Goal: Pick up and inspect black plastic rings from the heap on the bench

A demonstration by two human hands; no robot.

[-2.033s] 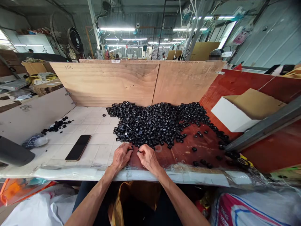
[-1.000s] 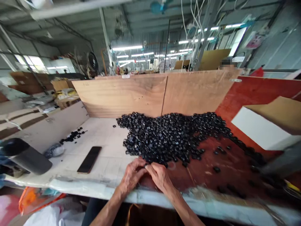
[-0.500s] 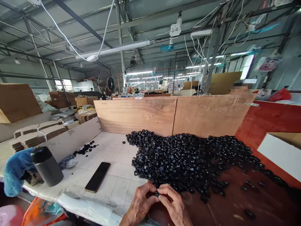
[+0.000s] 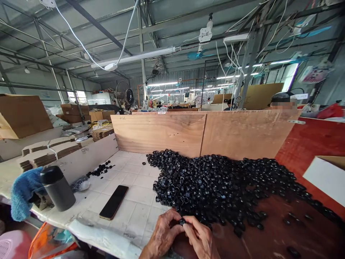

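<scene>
Left hand point(image 4: 163, 233) and right hand point(image 4: 201, 240) grasp one small black plastic piece point(image 4: 182, 221) between their fingers at the near edge of a large heap of like pieces point(image 4: 215, 189), nearly all lying loose.

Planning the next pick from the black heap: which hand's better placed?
Likely the right hand: it sits against the heap of black parts, over the red board. The left hand lies further left, by the tiles; both pinch one part.

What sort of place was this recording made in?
It looks like a factory or workshop floor, probably for small-parts work: a big heap of small black parts on a plywood-backed bench, stacks of flattened cardboard nearby, and long rows of fluorescent tube lights overhead.
</scene>
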